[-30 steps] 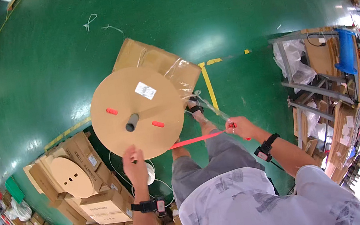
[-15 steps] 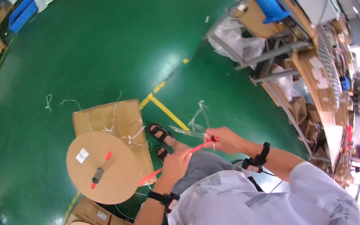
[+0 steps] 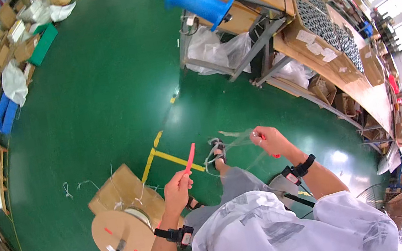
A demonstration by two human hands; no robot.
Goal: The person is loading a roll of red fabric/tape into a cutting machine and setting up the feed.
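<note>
A round tan cardboard reel (image 3: 134, 229) overlaps a brown carton (image 3: 129, 188) on glossy green floor (image 3: 93, 117). The left hand's (image 3: 177, 190) fingertips pinch a flat red strip (image 3: 192, 158), right of the reel. Translucent strands (image 3: 234, 133) trail from the right hand (image 3: 270, 141), fingers clamped on a red object (image 3: 263, 137); beyond, a grey metal bench frame (image 3: 258, 49) edges the floor.

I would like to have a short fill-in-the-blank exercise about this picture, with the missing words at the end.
1. The strip held upright in the left hand is ____ in colour.
2. A grey tube sticks out from the ____ of the round cardboard reel.
3. The large spool beside the workbench is ____.
4. Yellow lines run across the green ____.

Missing words: red; centre; blue; floor.
</note>
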